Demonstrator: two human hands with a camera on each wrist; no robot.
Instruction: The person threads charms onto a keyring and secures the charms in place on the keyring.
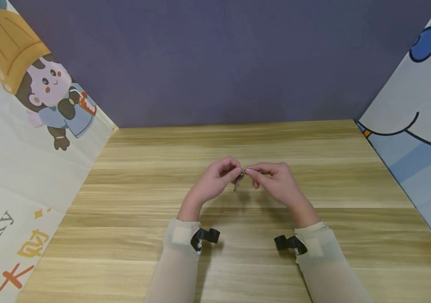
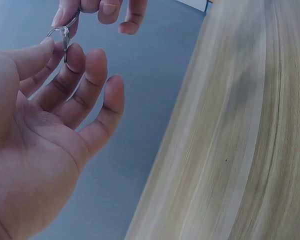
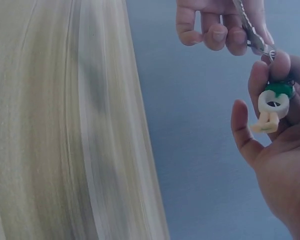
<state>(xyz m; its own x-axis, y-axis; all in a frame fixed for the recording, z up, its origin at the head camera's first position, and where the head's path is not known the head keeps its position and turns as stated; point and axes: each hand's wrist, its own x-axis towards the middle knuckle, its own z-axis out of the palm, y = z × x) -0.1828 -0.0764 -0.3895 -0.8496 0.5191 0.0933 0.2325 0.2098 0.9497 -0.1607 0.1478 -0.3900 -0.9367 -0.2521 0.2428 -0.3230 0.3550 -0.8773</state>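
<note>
Over the middle of the table, my left hand point(image 1: 215, 180) and right hand point(image 1: 279, 182) meet fingertip to fingertip at a small metal key ring point(image 2: 76, 20). Thumb and index finger of the left hand pinch one side of it, where a silver key point(image 3: 246, 21) hangs down. The other side is pinched between the right thumb and index finger. A little figure charm point(image 3: 278, 90) with a green top, white body and pale legs dangles against the right fingers. In the left wrist view the key shows edge-on beside the left fingertips.
The light wood-grain table point(image 1: 154, 168) lies beneath both hands. A dark blue-grey panel point(image 1: 230, 63) stands along its back edge. Printed cartoon panels flank it on the left point(image 1: 67, 160) and right point(image 1: 408, 97). Each sleeve carries a black wrist camera mount point(image 1: 200, 240).
</note>
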